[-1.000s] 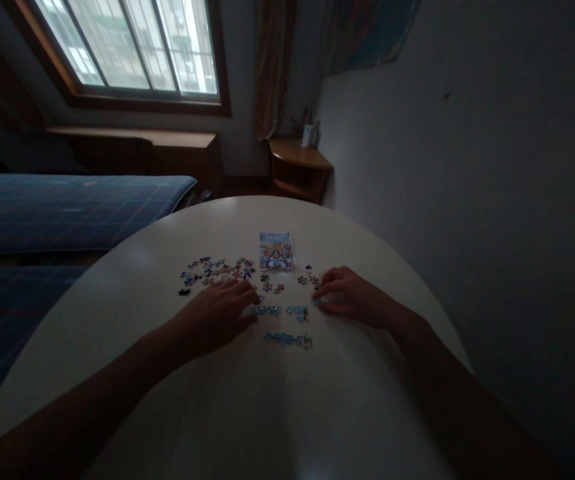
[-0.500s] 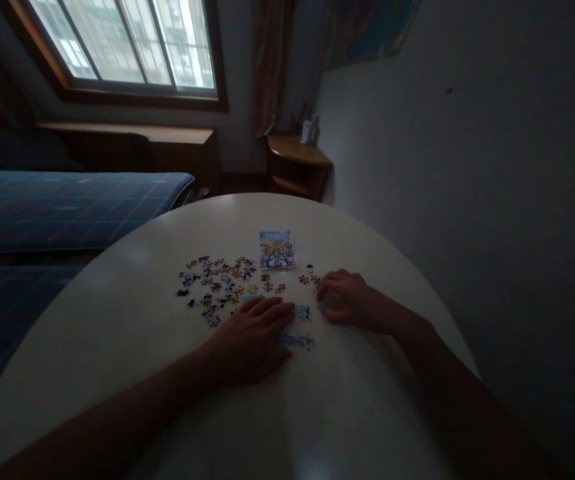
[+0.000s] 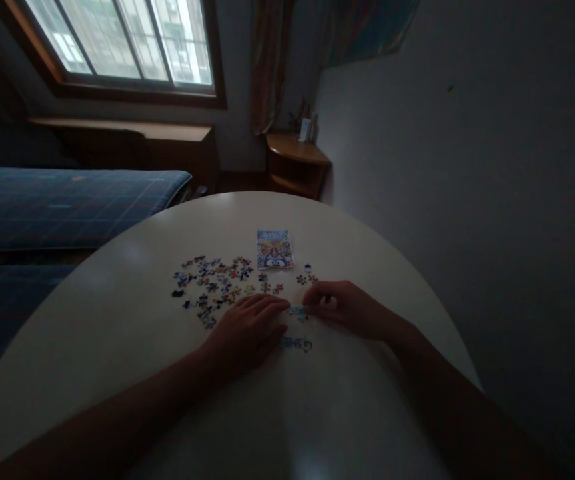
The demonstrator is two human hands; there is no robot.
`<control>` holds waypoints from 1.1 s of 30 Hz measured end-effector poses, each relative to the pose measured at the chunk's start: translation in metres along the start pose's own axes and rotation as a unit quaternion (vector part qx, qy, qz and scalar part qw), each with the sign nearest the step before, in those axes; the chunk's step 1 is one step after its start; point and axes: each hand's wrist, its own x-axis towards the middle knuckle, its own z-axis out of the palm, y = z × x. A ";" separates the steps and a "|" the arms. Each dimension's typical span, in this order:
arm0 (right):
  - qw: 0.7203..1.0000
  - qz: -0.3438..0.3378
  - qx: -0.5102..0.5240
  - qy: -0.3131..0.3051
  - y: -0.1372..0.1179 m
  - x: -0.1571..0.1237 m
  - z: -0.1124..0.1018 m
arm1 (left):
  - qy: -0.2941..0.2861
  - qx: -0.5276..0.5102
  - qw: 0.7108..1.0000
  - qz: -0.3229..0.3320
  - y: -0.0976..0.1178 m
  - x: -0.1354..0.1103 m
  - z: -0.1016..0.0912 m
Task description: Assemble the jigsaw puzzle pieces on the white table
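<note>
Light-blue jigsaw puzzle pieces [image 3: 297, 311] lie on the table between my two hands. My left hand [image 3: 247, 333] rests palm down, fingers stretched out, its fingertips at the left end of these pieces and the thumb apart. My right hand [image 3: 342, 305] pinches a puzzle piece at their right end; the fingers mostly hide it. Closer to me, a short joined strip of puzzle pieces [image 3: 298, 344] lies by my left thumb, partly covered by that hand. Many loose puzzle pieces [image 3: 212, 287] are scattered beyond and left of my left hand.
A picture sheet [image 3: 274, 250] with a blue cartoon figure lies flat beyond the pieces. A few loose pieces [image 3: 307, 279] sit near my right hand. The round white table [image 3: 132, 320] has a bed [image 3: 67, 207] to its left and a wall [image 3: 442, 187] to its right.
My right hand has moved left with its puzzle piece, up to the light-blue pieces. My left hand's fingers have drawn slightly together and uncovered more of those pieces.
</note>
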 end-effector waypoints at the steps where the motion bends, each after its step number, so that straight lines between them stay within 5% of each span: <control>1: 1.000 -0.002 0.008 0.003 -0.001 0.001 0.003 | 0.007 -0.007 1.000 -0.002 -0.001 0.000 0.000; 12: 0.996 -0.022 0.060 0.070 -0.016 0.008 0.024 | 0.100 -0.069 0.993 -0.006 -0.004 0.004 0.007; 18: 0.996 -0.028 0.070 0.058 -0.016 0.007 0.019 | 0.115 -0.073 0.990 -0.029 -0.006 0.006 0.007; 25: 0.997 -0.041 -0.065 0.008 -0.004 0.001 0.006 | 0.080 -0.052 0.994 -0.054 -0.005 0.006 0.006; 33: 0.990 -0.079 -0.118 -0.001 0.004 0.010 0.015 | 0.005 0.021 0.997 -0.071 -0.001 0.015 0.001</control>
